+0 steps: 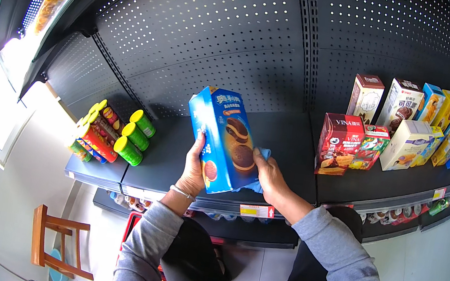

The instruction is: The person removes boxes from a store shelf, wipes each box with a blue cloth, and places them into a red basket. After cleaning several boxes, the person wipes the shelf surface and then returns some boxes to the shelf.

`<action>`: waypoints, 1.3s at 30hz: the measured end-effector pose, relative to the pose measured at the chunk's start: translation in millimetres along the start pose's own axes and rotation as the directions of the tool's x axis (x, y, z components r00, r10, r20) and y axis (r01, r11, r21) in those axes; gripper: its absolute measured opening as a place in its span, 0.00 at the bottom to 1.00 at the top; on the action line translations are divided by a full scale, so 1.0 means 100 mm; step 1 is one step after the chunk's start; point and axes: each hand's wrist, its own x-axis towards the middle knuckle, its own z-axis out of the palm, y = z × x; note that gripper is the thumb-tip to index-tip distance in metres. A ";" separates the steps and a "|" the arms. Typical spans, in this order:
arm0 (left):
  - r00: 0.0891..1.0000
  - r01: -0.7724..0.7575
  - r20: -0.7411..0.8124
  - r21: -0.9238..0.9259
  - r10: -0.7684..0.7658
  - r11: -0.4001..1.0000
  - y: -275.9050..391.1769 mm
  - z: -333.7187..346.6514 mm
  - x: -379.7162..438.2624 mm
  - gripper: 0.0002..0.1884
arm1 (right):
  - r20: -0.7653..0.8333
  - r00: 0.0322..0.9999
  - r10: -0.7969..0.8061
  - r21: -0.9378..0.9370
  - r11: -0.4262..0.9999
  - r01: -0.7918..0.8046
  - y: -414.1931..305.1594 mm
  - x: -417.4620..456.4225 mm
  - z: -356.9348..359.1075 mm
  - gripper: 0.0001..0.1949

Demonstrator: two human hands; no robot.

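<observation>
A tall blue carton of chocolate pies (235,142) is held up over the dark metal shelf (170,149), tilted a little. My left hand (196,163) grips its left side, thumb upward on the face. On the right side, my right hand (270,176) presses the carton with a light blue cloth (258,186) bunched between palm and box. The cloth is partly hidden by the carton and fingers.
Green-lidded canisters (135,137) and other snack tubes (104,139) stand to the left. At right are a red wafer box (339,143), a white carton (401,106) and several more boxes. A wooden stool (58,242) stands on the floor at lower left. Bottles line the lower shelf (254,233).
</observation>
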 end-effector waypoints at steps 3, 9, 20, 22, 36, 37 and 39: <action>1.000 0.018 0.004 0.122 -0.018 0.992 -0.11 -0.10 0.01 0.45 | -0.014 0.981 -0.194 -0.108 0.976 0.191 0.01 0.04 0.00 0.26; 0.994 -0.072 0.110 0.493 0.020 0.867 -0.38 0.36 -0.09 0.48 | -0.225 0.920 -0.322 -0.041 0.946 0.321 -0.37 0.05 -0.13 0.30; 0.974 -0.220 0.054 0.436 0.219 0.873 -0.41 0.43 0.00 0.47 | 0.052 0.731 -0.680 -0.512 0.611 0.604 -0.30 -0.18 0.02 0.35; 0.970 -0.221 -0.029 0.327 0.243 0.919 -0.34 0.31 0.06 0.35 | 0.130 0.717 -0.685 -0.508 0.575 0.641 -0.23 -0.25 0.11 0.31; 0.971 -0.228 -0.057 0.044 0.230 0.973 -0.16 0.08 0.08 0.35 | 0.004 0.977 -0.214 -0.300 0.932 0.205 0.04 -0.18 0.16 0.44; 0.964 -0.259 -0.045 0.043 0.261 0.965 -0.15 0.12 0.08 0.36 | -0.019 0.979 -0.201 -0.229 0.954 0.192 0.01 -0.18 0.17 0.45; 0.964 -0.260 -0.032 0.058 0.262 0.964 -0.10 0.16 0.09 0.36 | 0.069 0.988 -0.136 0.012 0.991 0.136 -0.07 -0.16 0.13 0.43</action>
